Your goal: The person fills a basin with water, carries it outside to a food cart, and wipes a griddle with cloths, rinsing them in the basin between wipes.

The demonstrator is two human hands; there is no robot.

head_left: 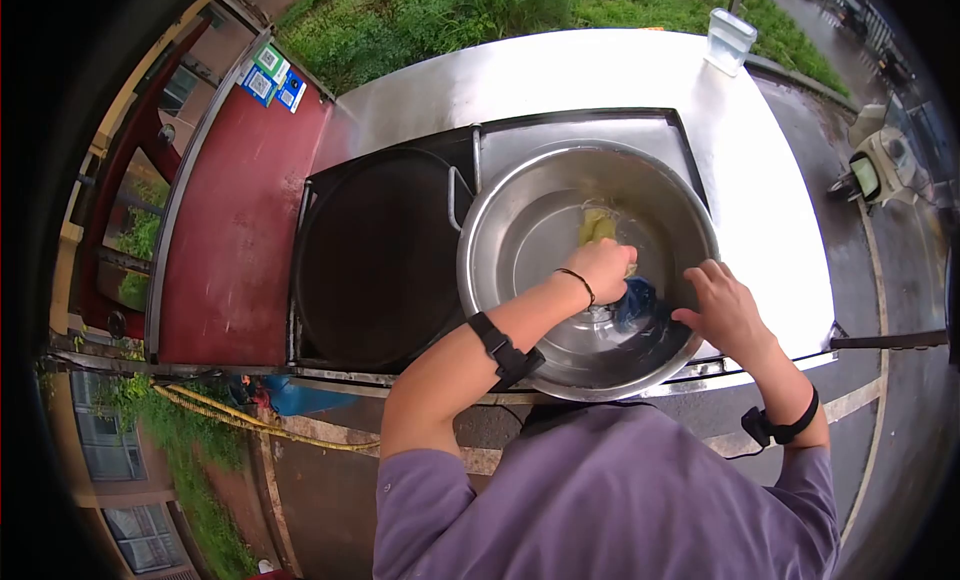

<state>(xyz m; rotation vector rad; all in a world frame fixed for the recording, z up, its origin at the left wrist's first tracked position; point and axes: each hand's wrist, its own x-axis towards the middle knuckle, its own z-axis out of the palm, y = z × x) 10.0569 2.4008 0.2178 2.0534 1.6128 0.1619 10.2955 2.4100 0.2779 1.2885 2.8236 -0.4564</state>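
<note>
A large round steel basin (490, 230) has a little clear water in its bottom. Inside it, my left hand (605, 268) is closed around a yellow-green cloth (598, 225), part of which sticks out beyond the fingers. Just below that hand is a dark blue patch (636, 302); whether it is an object or a reflection I cannot tell. My right hand (722, 308) rests over the basin's right rim, thumb and fingers apart, fingertips on the inner side.
Left of the basin lies a round dark griddle (380, 260) with a metal handle (455, 198) beside it. A steel counter (770, 210) surrounds them, bearing a clear plastic container (730, 42) at the back right. A red panel (235, 230) with code stickers (272, 77) stands left.
</note>
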